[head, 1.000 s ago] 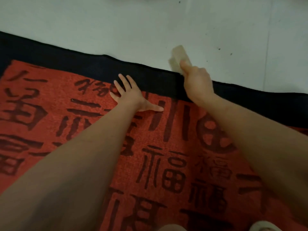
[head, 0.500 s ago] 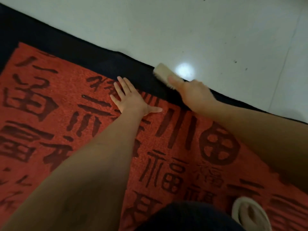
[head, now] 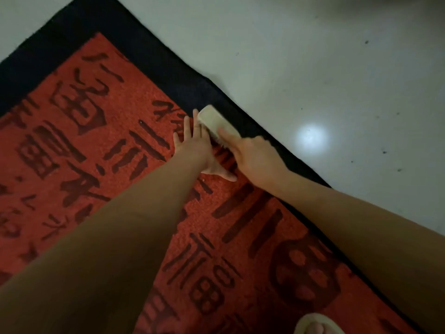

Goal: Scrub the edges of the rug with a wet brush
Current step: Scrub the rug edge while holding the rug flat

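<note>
Red rug (head: pixel 101 145) with dark characters and a black border, lying on a pale tiled floor (head: pixel 325 68). Left hand (head: pixel 197 148) pressed flat on the red field near the rug's far edge, fingers straight and spread. Right hand (head: pixel 255 155) grips a pale scrub brush (head: pixel 213 119), forefinger extended along its back; the brush rests on the black border. A sandalled foot (head: pixel 315 325) shows at the rug's near edge.

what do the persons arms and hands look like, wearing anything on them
Both forearms are bare as far as the view shows: no sleeves, gloves, watch or bracelet. No rings can be made out on the left hand or the right hand, though the light is dim. Nails look short and unpainted. A pale slipper shows at the bottom edge.
</note>
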Tool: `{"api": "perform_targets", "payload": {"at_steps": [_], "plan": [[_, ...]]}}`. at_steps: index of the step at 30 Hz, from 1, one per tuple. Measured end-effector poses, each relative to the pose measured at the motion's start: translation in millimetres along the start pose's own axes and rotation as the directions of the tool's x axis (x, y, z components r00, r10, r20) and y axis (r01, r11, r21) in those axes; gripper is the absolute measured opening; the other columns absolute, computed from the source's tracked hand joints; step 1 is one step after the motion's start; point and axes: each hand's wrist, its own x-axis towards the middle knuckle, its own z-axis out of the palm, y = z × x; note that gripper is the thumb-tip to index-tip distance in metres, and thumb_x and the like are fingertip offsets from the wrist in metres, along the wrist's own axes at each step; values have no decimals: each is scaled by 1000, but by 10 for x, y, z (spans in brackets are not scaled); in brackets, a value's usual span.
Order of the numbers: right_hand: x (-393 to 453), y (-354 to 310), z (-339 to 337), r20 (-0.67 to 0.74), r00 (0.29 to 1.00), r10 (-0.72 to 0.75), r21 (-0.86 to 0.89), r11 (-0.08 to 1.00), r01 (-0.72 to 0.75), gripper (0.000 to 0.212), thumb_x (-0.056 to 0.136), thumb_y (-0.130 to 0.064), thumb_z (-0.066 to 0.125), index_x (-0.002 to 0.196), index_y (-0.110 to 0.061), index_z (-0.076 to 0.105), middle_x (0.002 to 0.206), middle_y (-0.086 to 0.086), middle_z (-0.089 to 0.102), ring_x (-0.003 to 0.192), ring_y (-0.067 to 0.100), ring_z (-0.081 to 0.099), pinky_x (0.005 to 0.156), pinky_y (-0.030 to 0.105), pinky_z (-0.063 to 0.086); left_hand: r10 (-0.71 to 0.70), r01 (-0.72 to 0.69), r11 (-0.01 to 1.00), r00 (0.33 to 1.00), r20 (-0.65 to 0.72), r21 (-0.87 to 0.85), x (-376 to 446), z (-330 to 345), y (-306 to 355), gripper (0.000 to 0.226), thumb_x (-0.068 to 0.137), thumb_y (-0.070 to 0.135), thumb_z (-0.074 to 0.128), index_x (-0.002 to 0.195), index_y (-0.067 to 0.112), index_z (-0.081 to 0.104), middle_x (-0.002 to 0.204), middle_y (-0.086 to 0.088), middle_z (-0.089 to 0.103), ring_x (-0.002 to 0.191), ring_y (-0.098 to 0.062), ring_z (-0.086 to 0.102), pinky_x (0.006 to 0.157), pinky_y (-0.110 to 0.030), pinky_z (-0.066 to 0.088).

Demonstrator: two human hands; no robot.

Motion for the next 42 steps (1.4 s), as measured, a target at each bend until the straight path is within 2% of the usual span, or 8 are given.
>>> {"api": "perform_targets", "payload": {"at_steps": [7, 11, 16, 20, 25, 29, 34, 42], "plan": [[201, 122, -153, -143, 972, 185, 76, 981, -176, 41, 96, -11, 34, 135, -22, 42, 83, 15, 56, 83, 39, 59, 62, 38, 36, -17, 18, 994, 1000, 8, -111, -34, -96, 27, 153, 56, 73, 77, 150, 13, -28, 156, -1, -37, 147, -27, -23, 120, -54, 5], [-203, 64, 39, 38, 997, -72, -109, 991, 76, 55, 99, -18, 37, 148, -38, 25, 99, 20, 64, 88, 41, 61, 69, 42, 43, -9, -9, 985, 994, -107, -173, -25, 2, 8, 147, 59, 72, 76, 153, 11, -20, 159, -2, -29, 149, -27, -19, 120, -55, 5], [124, 354, -288, -133, 970, 205, -46, 976, -212, 49, 90, -7, 37, 136, -25, 42, 86, 19, 57, 87, 43, 59, 65, 40, 39, -20, -13, 975, 989, -145, -222, 0, 54, 30, 152, 54, 73, 78, 153, 13, -21, 159, 0, -30, 148, -26, -21, 119, -55, 0], [-292, 66, -17, 60, 997, -56, -145, 987, 64, 55, 95, -14, 40, 144, -39, 32, 98, 20, 63, 88, 42, 62, 68, 42, 45, -3, -50, 968, 978, -211, -246, 23, 149, -44, 156, 48, 73, 81, 153, 13, -18, 160, 0, -27, 149, -24, -19, 119, -53, -1], [129, 374, -459, -124, 964, 234, -77, 967, -245, 47, 93, -8, 41, 137, -23, 48, 118, 22, 60, 107, 43, 57, 84, 41, 46, 12, -57, 972, 981, -196, -229, -16, 113, -76, 159, 47, 73, 81, 153, 10, -20, 159, -3, -29, 149, -23, -19, 120, -51, 1], [-281, 22, -114, 87, 994, -67, -142, 987, 79, 52, 96, -17, 42, 144, -36, 37, 104, 23, 64, 91, 42, 63, 74, 44, 50, 3, -45, 975, 982, -187, -219, 25, 111, -73, 160, 47, 71, 83, 152, 11, -22, 159, -2, -31, 148, -22, -20, 120, -51, 0], [-5, 433, -440, -105, 934, 343, 22, 939, -342, 48, 95, -10, 39, 141, -26, 45, 121, 25, 58, 109, 44, 56, 94, 45, 47, 1, -37, 971, 988, -154, -236, -13, 91, -85, 160, 47, 73, 81, 152, 11, -23, 158, -2, -33, 148, -23, -22, 120, -52, -1], [-828, 560, -246, -99, 935, 339, -49, 937, -345, 56, 97, -13, 39, 146, -38, 32, 88, 20, 62, 76, 38, 57, 71, 43, 50, -42, -7, 936, 990, -131, -353, -48, -26, 377, 150, 49, 79, 77, 154, 28, -17, 157, 0, -35, 142, -45, -26, 109, -73, -3]]}}
